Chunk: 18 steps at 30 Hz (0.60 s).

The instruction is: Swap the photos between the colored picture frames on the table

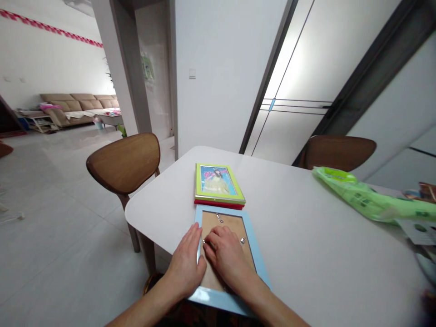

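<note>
A light blue picture frame (254, 247) lies face down on the white table (306, 245), its brown backing board (221, 225) up with small metal clips. My left hand (185, 263) rests flat along the frame's left edge, fingers stretched out. My right hand (226, 256) lies on the backing board, fingers curled down and pressing near a clip at the left side. Just beyond, a green frame (218, 184) with a picture lies face up, stacked on a red frame (218, 204).
A brown wooden chair (126, 161) stands at the table's left corner, another (337, 152) at the far side. A green plastic package (364, 197) and papers lie at the right. Tiled floor and a sofa (78, 106) lie far left.
</note>
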Available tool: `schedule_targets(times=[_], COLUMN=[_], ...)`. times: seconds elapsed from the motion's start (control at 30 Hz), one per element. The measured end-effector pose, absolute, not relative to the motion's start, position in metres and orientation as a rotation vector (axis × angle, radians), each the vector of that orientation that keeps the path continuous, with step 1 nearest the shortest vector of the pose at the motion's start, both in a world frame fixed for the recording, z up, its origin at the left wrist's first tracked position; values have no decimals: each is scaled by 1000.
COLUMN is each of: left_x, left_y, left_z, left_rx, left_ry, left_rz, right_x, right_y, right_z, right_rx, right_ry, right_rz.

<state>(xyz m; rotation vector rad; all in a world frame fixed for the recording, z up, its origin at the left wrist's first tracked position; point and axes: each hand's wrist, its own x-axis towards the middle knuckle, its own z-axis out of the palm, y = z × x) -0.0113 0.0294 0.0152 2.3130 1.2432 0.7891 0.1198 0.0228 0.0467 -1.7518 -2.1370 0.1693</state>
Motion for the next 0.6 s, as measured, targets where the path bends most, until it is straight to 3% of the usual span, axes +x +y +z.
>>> schedule_targets(times=[0.33, 0.6], left_x=[-10, -10], left_y=[27, 28], left_z=[19, 20], left_rx=[2289, 2327], left_ry=[1284, 1311], left_rz=[763, 736], right_x=[165, 163], right_y=[-8, -21], right_z=[60, 49], right_rx=[-1397, -1382], right_ry=[-2231, -2312], right_rz=[691, 572])
